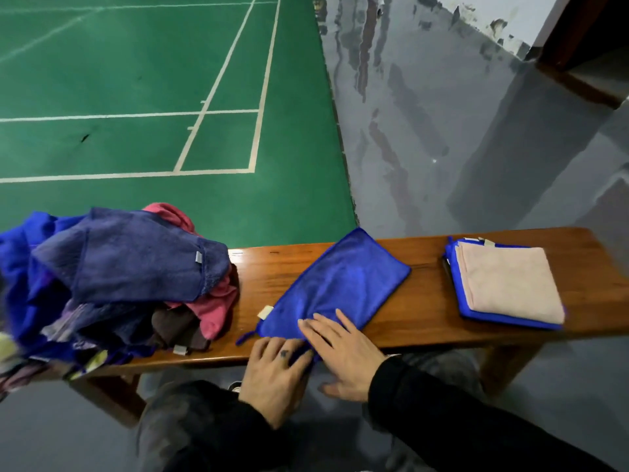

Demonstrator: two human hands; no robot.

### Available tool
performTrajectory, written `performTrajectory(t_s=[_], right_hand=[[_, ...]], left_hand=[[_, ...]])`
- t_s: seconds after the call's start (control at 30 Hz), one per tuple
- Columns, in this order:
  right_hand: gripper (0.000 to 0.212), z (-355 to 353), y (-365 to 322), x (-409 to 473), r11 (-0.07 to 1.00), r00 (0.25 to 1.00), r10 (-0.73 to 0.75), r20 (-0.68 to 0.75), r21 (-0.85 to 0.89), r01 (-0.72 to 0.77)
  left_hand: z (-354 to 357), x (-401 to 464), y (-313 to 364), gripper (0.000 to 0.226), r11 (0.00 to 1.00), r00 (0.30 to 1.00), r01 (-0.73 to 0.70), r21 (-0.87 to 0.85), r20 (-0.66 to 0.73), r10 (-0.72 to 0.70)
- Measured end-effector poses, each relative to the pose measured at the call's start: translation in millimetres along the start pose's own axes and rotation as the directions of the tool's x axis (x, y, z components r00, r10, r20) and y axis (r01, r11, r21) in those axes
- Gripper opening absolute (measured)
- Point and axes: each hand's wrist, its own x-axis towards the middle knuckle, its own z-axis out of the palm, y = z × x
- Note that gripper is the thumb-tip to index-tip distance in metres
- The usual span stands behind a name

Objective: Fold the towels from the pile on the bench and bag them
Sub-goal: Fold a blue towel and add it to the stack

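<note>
A bright blue towel (343,284) lies folded on the wooden bench (422,321), set at an angle in the middle. My right hand (343,352) presses flat on its near corner with straight fingers. My left hand (275,369) sits at the bench's front edge, its fingers curled over the towel's near edge. On the left, a loose pile of towels (129,274) in navy, blue, pink and brown spills over the bench end. On the right lies a folded stack: a beige towel (507,284) on top of a blue one (476,315).
Beyond the bench lie a green court floor (136,97) with white lines and a grey floor (459,131). My knees in dark trousers (190,430) are just below the bench's front edge. No bag is in view.
</note>
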Motion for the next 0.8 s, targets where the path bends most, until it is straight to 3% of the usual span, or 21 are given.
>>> performTrajectory(t_s=[0.07,0.17,0.27,0.4,0.47,0.6,0.7,0.8], right_hand=[[0.115,11.4,-17.4,-14.1,0.997,0.996,0.067,-0.051,-0.044,-0.069],[0.073,14.6,-21.5,-27.2,0.992,0.968,0.097,-0.233,0.100,-0.075],[0.041,7.2,-12.0,-41.3,0.974,0.946,0.093,-0.311,0.223,-0.023],[0.038,0.9,-7.8,-58.2,0.925,0.929,0.187,-0.320,0.376,-0.057],[0.038,-10.4,-10.8,-64.5,0.799,0.883,0.365,-0.294,0.586,-0.135],[0.022,-31.2,-6.0,-62.4,0.386,0.702,0.696,-0.149,0.902,-0.191],[0.027,-24.2,8.8,-63.0,0.109,0.597,0.801,0.051,0.967,-0.229],[0.039,-29.2,19.6,-65.6,0.001,0.532,0.839,0.112,0.978,-0.208]], left_hand=[[-4.2,-12.8,12.6,0.043,0.994,0.994,-0.070,-0.080,0.073,0.075],[2.8,-31.8,5.6,0.082,0.997,0.967,-0.044,-0.063,0.250,0.058],[3.7,-32.1,-5.4,0.058,0.998,0.973,0.039,-0.055,0.231,-0.025],[-2.8,-18.4,-3.1,0.029,0.993,0.995,0.044,-0.108,0.091,-0.034],[-6.4,-14.9,5.7,0.022,0.989,0.999,0.021,-0.146,0.039,-0.016],[-14.2,-6.3,16.1,0.019,0.980,0.995,0.061,-0.188,0.093,-0.044],[-13.7,-2.2,20.2,0.013,0.951,0.980,0.145,-0.274,0.171,-0.100],[-22.6,7.3,29.3,0.020,0.800,0.952,0.304,-0.517,0.184,-0.243]])
